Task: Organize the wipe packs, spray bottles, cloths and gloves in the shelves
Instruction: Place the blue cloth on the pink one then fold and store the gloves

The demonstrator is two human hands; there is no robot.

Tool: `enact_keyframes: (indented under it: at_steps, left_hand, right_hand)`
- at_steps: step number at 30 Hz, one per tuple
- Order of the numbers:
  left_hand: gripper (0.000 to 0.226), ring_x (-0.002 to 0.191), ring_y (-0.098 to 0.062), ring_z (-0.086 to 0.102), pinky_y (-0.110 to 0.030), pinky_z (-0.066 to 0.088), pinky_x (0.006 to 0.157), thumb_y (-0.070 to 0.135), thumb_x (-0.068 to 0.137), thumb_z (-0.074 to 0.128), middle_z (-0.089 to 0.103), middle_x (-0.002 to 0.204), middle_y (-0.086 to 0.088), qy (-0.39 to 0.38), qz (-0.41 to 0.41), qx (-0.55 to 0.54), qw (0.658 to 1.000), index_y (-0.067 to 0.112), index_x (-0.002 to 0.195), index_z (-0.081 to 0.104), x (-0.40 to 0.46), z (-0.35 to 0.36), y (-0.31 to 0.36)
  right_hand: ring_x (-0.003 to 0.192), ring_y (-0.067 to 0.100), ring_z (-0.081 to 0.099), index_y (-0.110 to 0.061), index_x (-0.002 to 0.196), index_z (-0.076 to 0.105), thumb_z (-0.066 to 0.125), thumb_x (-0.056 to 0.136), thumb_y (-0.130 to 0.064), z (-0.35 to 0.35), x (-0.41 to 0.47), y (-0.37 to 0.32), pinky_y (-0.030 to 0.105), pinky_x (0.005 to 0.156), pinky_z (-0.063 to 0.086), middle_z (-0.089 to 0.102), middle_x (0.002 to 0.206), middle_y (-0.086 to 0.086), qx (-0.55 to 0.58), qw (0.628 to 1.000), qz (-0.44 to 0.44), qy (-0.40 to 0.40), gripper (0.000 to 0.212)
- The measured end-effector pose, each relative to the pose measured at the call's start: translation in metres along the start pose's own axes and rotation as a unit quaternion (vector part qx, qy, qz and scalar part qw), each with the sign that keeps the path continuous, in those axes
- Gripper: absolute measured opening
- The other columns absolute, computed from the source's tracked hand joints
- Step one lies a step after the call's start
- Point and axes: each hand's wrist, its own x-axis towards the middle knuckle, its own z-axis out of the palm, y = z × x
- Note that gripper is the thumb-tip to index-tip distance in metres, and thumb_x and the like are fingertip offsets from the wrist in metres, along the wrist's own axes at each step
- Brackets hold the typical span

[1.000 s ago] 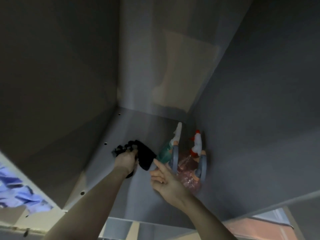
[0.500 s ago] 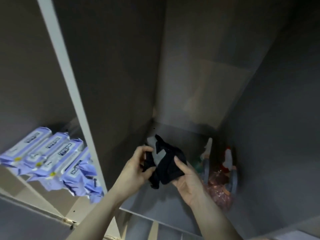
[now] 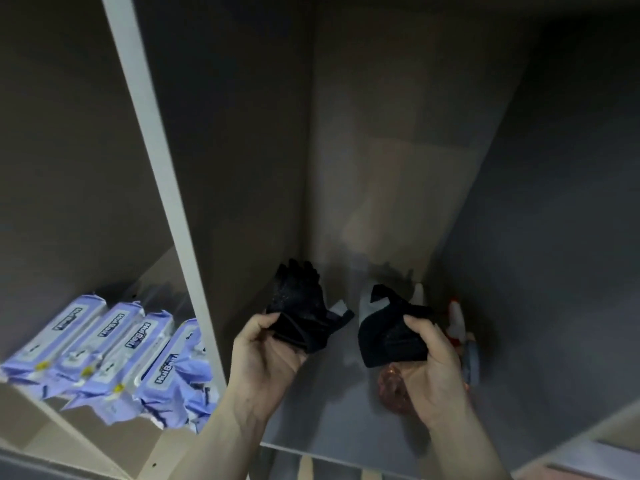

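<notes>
Inside the dim middle shelf compartment, my left hand grips one black glove by its cuff, fingers pointing up. My right hand holds a second black glove with a grey patch, just to the right. The two gloves are apart. Behind my right hand stand spray bottles against the right wall, mostly hidden; a reddish clear bottle body shows below my palm. Several purple wipe packs lie side by side in the left compartment.
A pale vertical divider separates the left compartment from the middle one. The grey shelf floor lies under my hands, with its front edge near the bottom. The right wall stands close to the bottles.
The bundled gloves have been pulled apart: my left hand now holds one, my right hand the other. The view shifted slightly right and closer.
</notes>
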Motion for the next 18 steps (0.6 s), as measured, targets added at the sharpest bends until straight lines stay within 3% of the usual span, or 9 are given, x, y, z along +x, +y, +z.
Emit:
enact_keyframes:
  at_steps: [2, 4, 6, 9, 13, 18]
  left_hand:
    - [0.069, 0.123, -0.04, 0.053, -0.062, 0.029, 0.108, 0.017, 0.057, 0.069, 0.059, 0.13, -0.02, -0.014, -0.003, -0.012, 1.0, 0.002, 0.124, 0.061, 0.0, 0.007, 0.001]
    - [0.047, 0.117, -0.039, 0.058, -0.066, 0.032, 0.101, 0.018, 0.071, 0.055, 0.063, 0.124, -0.02, -0.003, 0.003, -0.029, 1.0, 0.002, 0.113, 0.069, 0.0, 0.014, 0.002]
    - [0.05, 0.122, -0.039, 0.054, -0.063, 0.03, 0.106, 0.019, 0.08, 0.044, 0.059, 0.13, -0.021, 0.013, -0.007, -0.03, 0.999, 0.002, 0.124, 0.061, -0.001, 0.018, 0.001]
    - [0.056, 0.132, -0.036, 0.044, -0.053, 0.024, 0.115, 0.022, 0.083, 0.045, 0.05, 0.14, -0.019, 0.028, -0.036, 0.013, 0.999, 0.003, 0.136, 0.049, -0.007, 0.029, -0.007]
    - [0.044, 0.123, -0.029, 0.055, -0.047, 0.039, 0.107, 0.028, 0.09, 0.052, 0.061, 0.129, -0.015, -0.013, -0.015, 0.115, 0.993, 0.009, 0.13, 0.057, -0.02, 0.037, -0.018]
    - [0.045, 0.119, -0.032, 0.058, -0.046, 0.041, 0.106, 0.006, 0.079, 0.062, 0.063, 0.124, -0.021, -0.018, 0.014, 0.157, 0.987, 0.002, 0.124, 0.059, -0.024, 0.037, -0.014]
  right_hand:
    - [0.102, 0.028, 0.063, -0.022, 0.102, 0.071, 0.058, 0.081, -0.007, -0.001, -0.004, -0.004, 0.042, 0.086, 0.049, 0.072, 0.099, 0.006, 0.019, 0.999, -0.033, 0.023, 0.029]
    - [0.095, 0.024, 0.063, -0.038, 0.077, 0.074, 0.051, 0.088, -0.003, 0.003, -0.01, -0.009, 0.043, 0.086, 0.046, 0.074, 0.086, -0.002, 0.038, 0.997, -0.052, 0.035, 0.043]
    - [0.087, 0.022, 0.063, -0.038, 0.066, 0.074, 0.05, 0.088, -0.001, 0.009, -0.016, -0.01, 0.041, 0.083, 0.047, 0.073, 0.081, 0.0, 0.021, 0.998, -0.051, 0.039, 0.049]
    - [0.082, 0.024, 0.067, -0.016, 0.088, 0.071, 0.058, 0.082, -0.005, 0.02, -0.022, -0.001, 0.033, 0.07, 0.055, 0.071, 0.087, 0.01, -0.032, 0.999, -0.02, -0.014, 0.018]
    - [0.098, 0.027, 0.068, -0.01, 0.11, 0.067, 0.064, 0.074, -0.014, 0.035, -0.031, 0.007, 0.04, 0.085, 0.052, 0.071, 0.107, 0.015, -0.066, 0.997, -0.02, -0.045, 0.037]
    - [0.118, 0.025, 0.059, -0.007, 0.128, 0.056, 0.055, 0.088, -0.006, 0.043, -0.046, 0.01, 0.039, 0.101, 0.045, 0.064, 0.124, 0.013, -0.019, 0.987, -0.018, -0.158, 0.04]
